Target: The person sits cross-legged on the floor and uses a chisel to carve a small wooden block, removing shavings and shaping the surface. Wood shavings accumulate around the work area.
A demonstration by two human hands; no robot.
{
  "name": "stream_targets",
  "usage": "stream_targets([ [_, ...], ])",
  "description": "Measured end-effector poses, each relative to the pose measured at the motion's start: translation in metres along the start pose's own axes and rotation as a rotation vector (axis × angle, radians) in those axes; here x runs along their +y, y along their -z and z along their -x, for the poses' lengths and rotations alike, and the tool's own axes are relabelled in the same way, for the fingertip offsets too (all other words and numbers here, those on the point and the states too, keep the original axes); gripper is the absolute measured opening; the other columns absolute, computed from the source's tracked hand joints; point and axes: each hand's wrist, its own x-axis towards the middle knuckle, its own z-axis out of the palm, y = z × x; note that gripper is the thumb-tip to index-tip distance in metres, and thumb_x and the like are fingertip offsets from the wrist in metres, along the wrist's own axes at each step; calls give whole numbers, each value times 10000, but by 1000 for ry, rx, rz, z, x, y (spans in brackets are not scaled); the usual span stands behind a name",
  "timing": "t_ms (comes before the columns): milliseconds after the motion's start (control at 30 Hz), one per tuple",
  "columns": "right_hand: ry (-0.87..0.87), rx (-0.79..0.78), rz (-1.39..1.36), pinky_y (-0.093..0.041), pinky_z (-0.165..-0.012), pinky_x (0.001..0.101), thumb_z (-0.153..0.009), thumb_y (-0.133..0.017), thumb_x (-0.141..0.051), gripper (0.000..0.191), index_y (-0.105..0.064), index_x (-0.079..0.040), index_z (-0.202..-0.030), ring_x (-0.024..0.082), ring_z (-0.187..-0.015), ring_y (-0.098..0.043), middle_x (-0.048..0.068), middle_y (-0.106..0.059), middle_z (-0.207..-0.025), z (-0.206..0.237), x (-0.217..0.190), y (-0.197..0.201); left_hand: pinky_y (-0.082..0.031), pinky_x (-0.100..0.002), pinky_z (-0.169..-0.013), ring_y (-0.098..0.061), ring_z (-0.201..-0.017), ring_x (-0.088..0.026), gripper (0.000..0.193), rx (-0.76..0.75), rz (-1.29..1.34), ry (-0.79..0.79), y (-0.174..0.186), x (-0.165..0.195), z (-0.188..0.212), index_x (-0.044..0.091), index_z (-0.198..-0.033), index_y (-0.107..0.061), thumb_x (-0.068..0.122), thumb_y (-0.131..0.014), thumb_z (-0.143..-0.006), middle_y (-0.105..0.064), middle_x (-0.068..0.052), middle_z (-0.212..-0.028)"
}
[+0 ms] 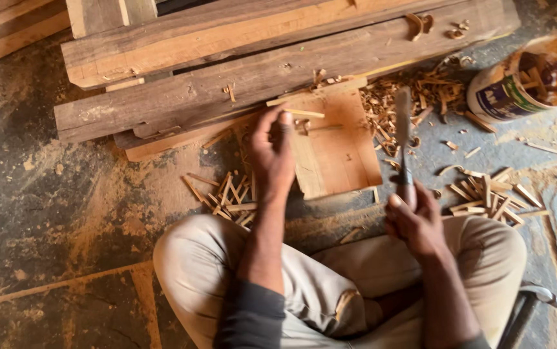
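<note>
Left hand: I see my left hand (272,152) out at 12 o'clock from my knees, thumb and fingers pinching a thin stick (294,108) near its middle.
Stick: it lies level, touching the top edge of the board (340,155), just below the beams (240,84).
Handling, stick: I judge it very light, stiff but easy to snap or split along the grain; dry and rough, so no slip. Best held where it is now, near the middle, clear of the end to be cut.
Right hand: my right hand (414,223) at 2 o'clock, fingers wrapped tight round a knife (403,145), thumb up along the handle.
Knife: blade points to 12 o'clock, hanging just right of the board; blurred, so I cannot tell the edge side.
Handling, knife: I'd call it light, rigid, sharp; take it by the handle only.
Around: a pile of sticks (227,197) at 10 o'clock, another pile (492,194) at 2 o'clock, shavings (408,97) beyond the blade, a tub (530,77) far at 2 o'clock.
Floor: gritty floor (52,194), dusty.
</note>
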Motion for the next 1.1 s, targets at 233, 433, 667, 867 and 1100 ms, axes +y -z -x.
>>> stream_targets([
  [233,71,-67,27,-411,-403,287,-942,-685,-156,426,-532,-49,-1325,117,-508,-534,18,-554,-724,3,8,24,-560,-354,-925,-715,-1034,-190,187,-175,-359,-117,48,61,30,160,-1138,-774,241,-690,-991,-773,-49,-1106],
  [433,71,-88,-85,-379,-394,292,-925,-745,-135,475,-507,-22,-1320,112,-494,-482,10,-501,-704,1,19,41,-445,-513,-956,-683,-1044,-269,197,-437,-1018,201,80,94,59,148,-1098,-763,283,-704,-968,-724,-87,-1114],
  [667,50,-18,100,-478,-451,307,-849,-783,-148,733,-389,-79,-1463,135,-526,-546,15,-560,-725,-7,28,59,-551,-400,-913,-713,-1050,-291,171,-361,-750,-449,-34,131,114,155,-1016,-736,85,-755,-862,-711,-32,-1126],
  [867,647,10,290,-463,-913,387,-890,-811,-208,734,-399,1,-1461,214,-1130,-544,87,-564,-1232,-18,31,75,-503,-498,-994,-704,-881,-226,156,-1061,-773,-512,-245,103,168,138,-1096,-718,47,-678,-976,-703,-73,-1065],
  [1100,222,65,407,-485,-769,324,-796,-849,-322,732,-509,-83,-1399,169,-864,-571,47,-592,-925,-31,29,94,-407,-595,-1011,-662,-1001,-241,558,-1193,-1070,-701,-384,46,170,235,-1311,-572,114,-735,-791,-620,-90,-1264],
])
